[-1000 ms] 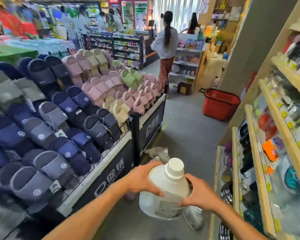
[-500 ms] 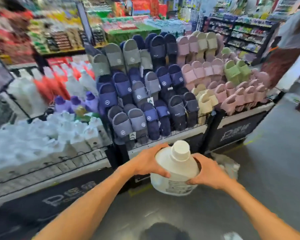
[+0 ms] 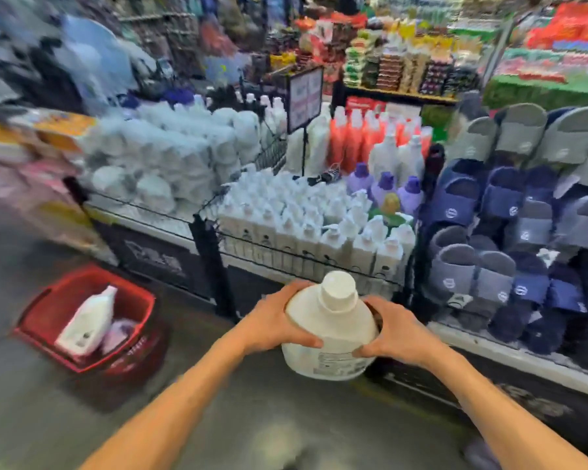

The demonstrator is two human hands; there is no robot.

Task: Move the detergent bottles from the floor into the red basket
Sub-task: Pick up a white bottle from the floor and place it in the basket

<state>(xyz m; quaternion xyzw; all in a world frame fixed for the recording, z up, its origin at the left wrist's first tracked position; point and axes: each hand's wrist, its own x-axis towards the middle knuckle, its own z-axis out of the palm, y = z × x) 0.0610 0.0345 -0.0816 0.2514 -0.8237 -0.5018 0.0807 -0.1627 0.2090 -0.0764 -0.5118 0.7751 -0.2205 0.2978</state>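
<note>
both hands [image 3: 275,320] [image 3: 396,332] gripping one white detergent bottle [image 3: 331,330], two bottles [image 3: 89,322] in red basket [image 3: 45,305]

Grey shop floor [image 3: 258,432], aisle section.
Bears: one red basket [image 3: 48,310] at left, holding a white bottle [image 3: 89,323] leaning tilted; black display racks [image 3: 211,262] standing along the far edge.

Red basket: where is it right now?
Head view, lower left: the red basket sits on the floor beside the white-bottle rack, left of the held detergent bottle.
</note>
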